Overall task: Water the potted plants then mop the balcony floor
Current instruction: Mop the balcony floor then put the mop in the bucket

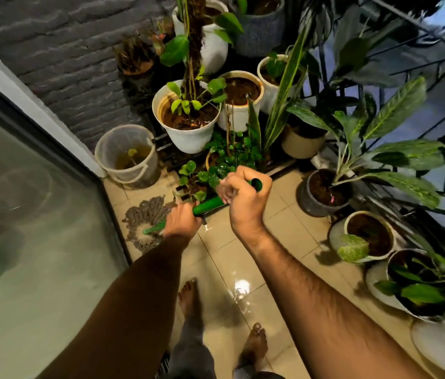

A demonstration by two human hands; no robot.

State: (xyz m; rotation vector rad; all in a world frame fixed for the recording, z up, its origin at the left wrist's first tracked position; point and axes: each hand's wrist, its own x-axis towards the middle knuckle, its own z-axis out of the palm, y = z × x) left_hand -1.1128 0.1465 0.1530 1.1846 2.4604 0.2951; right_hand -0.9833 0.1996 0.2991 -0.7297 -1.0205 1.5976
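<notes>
A mop with a green handle (208, 205) runs from my hands down to its grey string head (144, 218), which lies spread on the beige tiled floor (278, 228) beside the glass door. My left hand (182, 219) grips the handle low down. My right hand (244, 194) is closed around the handle's top end. Several potted plants stand ahead and to the right, among them a large white pot (188, 134) with wet soil and a dark pot (322, 192).
A translucent bucket (128, 155) holding murky water stands in the corner by the dark brick wall. A glass sliding door (32, 214) fills the left. A metal railing (434, 86) bounds the right. My bare feet (188, 296) stand on wet, shiny tiles.
</notes>
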